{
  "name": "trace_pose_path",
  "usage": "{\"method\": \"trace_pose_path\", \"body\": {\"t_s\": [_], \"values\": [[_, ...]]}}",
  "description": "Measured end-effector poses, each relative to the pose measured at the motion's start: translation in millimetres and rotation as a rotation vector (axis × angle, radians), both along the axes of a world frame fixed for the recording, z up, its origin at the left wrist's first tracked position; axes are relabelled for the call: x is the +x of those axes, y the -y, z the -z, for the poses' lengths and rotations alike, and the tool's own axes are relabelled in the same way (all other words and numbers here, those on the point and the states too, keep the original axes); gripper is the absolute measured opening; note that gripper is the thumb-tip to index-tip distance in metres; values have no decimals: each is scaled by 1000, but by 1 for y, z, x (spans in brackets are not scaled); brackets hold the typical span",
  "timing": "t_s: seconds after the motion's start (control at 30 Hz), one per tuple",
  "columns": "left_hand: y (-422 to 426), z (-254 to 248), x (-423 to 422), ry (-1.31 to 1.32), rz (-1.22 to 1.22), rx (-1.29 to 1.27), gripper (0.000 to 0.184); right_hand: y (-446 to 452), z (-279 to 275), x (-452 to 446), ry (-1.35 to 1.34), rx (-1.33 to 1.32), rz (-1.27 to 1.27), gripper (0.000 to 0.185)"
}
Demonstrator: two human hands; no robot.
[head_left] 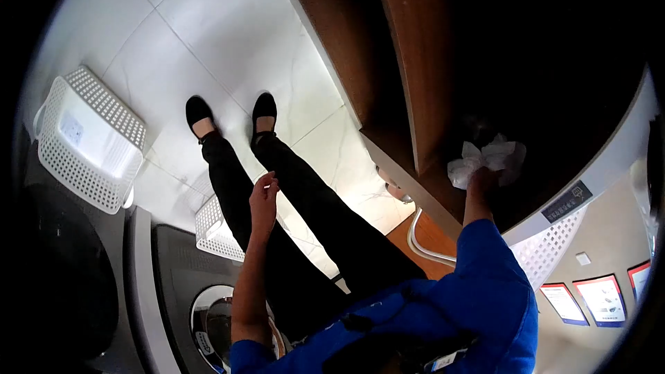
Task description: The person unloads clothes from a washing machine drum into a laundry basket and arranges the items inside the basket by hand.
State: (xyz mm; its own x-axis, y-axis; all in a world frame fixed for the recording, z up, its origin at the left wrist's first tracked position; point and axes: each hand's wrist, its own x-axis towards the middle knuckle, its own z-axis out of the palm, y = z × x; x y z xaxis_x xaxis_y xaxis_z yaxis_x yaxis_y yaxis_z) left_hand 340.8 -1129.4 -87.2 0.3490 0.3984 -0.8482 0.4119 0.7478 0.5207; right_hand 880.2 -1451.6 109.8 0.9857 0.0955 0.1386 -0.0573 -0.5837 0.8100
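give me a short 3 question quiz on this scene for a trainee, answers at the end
1. Which hand grips the crumpled white material? a) left b) right
2. True or false: both sleeves are red.
3. Fill in: in this view, the left hand shows against ____ trousers.

Key: 1 b, the right hand; 2 false, they are blue; 3 black.

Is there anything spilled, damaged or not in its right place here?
Nothing clearly stands out. The white marble-patterned tiled floor shows no visible spill, and the large perforated white plastic basket looks undamaged. The bare right hand holds crumpled thin white material. The inside of the brown wooden cabinet is too dark to judge.
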Motion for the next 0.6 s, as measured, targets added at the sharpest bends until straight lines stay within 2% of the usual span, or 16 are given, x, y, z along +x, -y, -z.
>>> {"method": "trace_pose_path", "body": {"t_s": [0.03,0.07,0.13,0.2,0.23,0.33,0.43,0.53,0.57,0.6], "values": [[6,6,-1,11,-17,-44,25,5,3,0,-52,-375,15,47],[12,7,-2,3,-28,-66,25,11,0,1,-43,-260,-5,46],[9,6,-4,-18,-56,-89,25,-66,-4,-36,-34,206,-53,44],[15,14,-8,-21,-48,-53,25,-141,3,-56,-65,560,-110,42],[15,14,-7,-35,-27,-58,25,-157,12,-52,-48,838,-205,44],[12,12,-3,-34,4,-34,24,-206,44,-25,-175,831,-322,51],[10,16,1,-50,-5,-32,24,-275,55,-38,-271,913,-391,41],[8,22,3,-41,32,35,24,-299,63,-93,-648,1268,-518,46],[9,23,6,-42,26,36,24,-295,59,-120,-742,1086,-628,44],[6,22,11,-37,26,12,25,-292,69,-154,-898,1330,-560,44]]}}
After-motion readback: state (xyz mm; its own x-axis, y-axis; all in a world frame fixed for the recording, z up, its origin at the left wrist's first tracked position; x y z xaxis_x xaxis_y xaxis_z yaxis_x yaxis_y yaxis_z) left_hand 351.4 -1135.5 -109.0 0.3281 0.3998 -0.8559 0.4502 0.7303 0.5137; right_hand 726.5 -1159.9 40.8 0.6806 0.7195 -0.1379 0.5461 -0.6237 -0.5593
